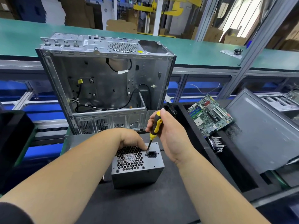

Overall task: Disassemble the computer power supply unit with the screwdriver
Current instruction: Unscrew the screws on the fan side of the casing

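A grey metal power supply unit (137, 168) stands on the black mat, its honeycomb fan grille and black power socket facing up. My right hand (169, 135) grips the yellow-and-black screwdriver (155, 125) by its handle, held nearly upright. The screwdriver's tip sits at a screw just left of the socket. My left hand (131, 139) rests on the unit's far top edge, with a fingertip beside the screwdriver shaft. Whether the left fingers curl over the far edge is hidden.
An open, emptied computer case (103, 81) stands upright just behind the unit. A green motherboard (210, 115) lies in a black tray at the right, beside a grey case panel (262, 135). A green conveyor (202, 54) runs across the back.
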Tool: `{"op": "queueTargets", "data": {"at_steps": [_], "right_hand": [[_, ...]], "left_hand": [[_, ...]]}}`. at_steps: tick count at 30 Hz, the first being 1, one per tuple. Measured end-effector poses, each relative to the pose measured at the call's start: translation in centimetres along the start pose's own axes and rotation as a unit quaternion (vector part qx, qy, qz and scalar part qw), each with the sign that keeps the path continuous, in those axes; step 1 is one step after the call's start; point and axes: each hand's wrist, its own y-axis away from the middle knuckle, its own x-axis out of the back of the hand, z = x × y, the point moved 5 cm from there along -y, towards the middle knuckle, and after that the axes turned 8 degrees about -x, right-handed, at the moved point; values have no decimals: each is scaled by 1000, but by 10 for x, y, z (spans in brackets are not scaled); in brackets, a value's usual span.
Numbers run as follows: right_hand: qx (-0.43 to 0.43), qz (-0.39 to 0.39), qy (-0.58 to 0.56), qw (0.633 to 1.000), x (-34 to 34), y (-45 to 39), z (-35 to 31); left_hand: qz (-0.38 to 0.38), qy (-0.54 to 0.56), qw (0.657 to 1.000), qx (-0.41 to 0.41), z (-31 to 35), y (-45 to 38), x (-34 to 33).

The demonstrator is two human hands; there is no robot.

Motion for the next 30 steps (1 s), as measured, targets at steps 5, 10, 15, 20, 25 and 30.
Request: {"op": "queueTargets", "data": {"at_steps": [5, 10, 15, 20, 25, 30], "right_hand": [[-6, 14, 25, 1000, -1, -3, 4], [22, 7, -4, 1000, -1, -3, 1], [57, 11, -35, 998, 1, -1, -5], [120, 1, 39, 992, 9, 5, -23], [92, -12, 374, 923, 14, 4, -6], [14, -21, 557, 830, 19, 3, 22]], "left_hand": [[-24, 42, 999, 8, -2, 1, -3], [-30, 45, 998, 13, -2, 0, -3], [-40, 52, 998, 16, -4, -1, -3], [-44, 40, 998, 4, -5, -3, -3], [-8, 18, 1000, -24, -5, -6, 0], [-2, 4, 999, -38, -6, -11, 4]]}}
